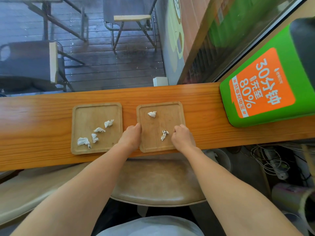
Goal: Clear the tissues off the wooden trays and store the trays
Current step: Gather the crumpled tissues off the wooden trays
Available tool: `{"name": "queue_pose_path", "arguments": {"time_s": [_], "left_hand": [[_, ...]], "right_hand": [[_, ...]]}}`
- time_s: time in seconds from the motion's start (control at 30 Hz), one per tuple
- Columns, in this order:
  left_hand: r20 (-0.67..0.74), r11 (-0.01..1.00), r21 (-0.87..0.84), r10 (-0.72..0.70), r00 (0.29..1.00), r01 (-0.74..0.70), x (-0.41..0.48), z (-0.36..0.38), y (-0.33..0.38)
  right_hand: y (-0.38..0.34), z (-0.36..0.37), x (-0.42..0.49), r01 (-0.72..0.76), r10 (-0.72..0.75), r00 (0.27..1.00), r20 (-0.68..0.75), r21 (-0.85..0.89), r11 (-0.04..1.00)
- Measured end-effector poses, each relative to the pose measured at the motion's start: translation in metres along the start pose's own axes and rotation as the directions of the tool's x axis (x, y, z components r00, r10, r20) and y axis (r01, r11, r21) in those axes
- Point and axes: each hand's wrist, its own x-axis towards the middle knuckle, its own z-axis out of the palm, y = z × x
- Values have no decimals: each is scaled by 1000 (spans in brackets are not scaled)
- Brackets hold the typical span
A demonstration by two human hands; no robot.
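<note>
Trays sit side by side on a long wooden counter (42, 116), a narrow strip of bare wood between them. The left tray (96, 128) holds four crumpled tissues (98, 133) scattered from its middle down toward its near left corner. The right tray (160, 126) holds two: one small wad (152, 114) near its far edge and one twisted, dark-marked piece (164, 135) toward its near right side.

Both hands rest at the right tray. The left hand (131, 137) lies against the tray's left rim with fingers curled over the edge, gripping it. The right hand (182, 137) is at the right rim, fingers bent inward onto the tray just beside the twisted tissue (whether the fingertips touch that tissue cannot be told). It seems to clasp the rim as well, though the fingers are partly hidden.

At the counter's right end stands a green box (272, 79) with an orange label. Below the counter, between the forearms, is a round stool seat (153, 181). Cables (271, 160) lie tangled on the floor to the right. Beyond the counter, through glass, chairs stand on a dark wet deck (110, 65).
</note>
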Motion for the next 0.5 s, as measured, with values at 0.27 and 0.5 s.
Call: {"name": "queue_pose_path", "arguments": {"time_s": [0.27, 0.5], "left_hand": [[-65, 995, 74, 71, 995, -66, 14, -5, 24], [-311, 985, 83, 171, 935, -153, 43, 3, 44]], "right_hand": [[6, 3, -15, -76, 78, 997, -19, 82, 994], [-4, 17, -13, -25, 33, 998, -52, 146, 989]]}}
